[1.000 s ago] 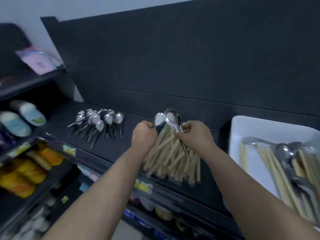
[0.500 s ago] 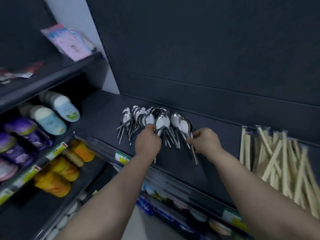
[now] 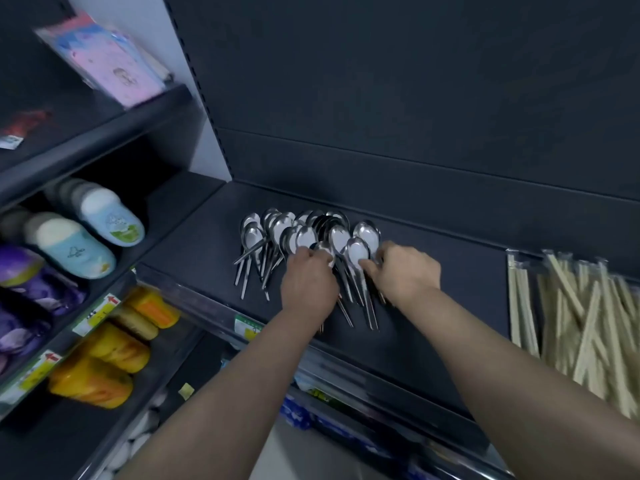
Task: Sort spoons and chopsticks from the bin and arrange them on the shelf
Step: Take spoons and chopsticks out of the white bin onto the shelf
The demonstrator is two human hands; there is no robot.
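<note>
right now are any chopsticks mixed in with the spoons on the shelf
No, the chopsticks lie in their own pile to the right, with bare shelf between them and the spoons.

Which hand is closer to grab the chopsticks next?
Right, probably. The right hand is nearer the chopsticks lying rightward on the shelf; the left hand is farther off, among the spoons.

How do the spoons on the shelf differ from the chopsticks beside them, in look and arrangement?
The spoons are shiny metal; the chopsticks are pale wood in clear wrappers. The spoons lie tightly overlapped, bowls toward the back; the chopsticks lie looser, some crossing. The left hand and right hand hold spoons; neither touches the chopsticks. Both groups rest on one dark shelf.
</note>
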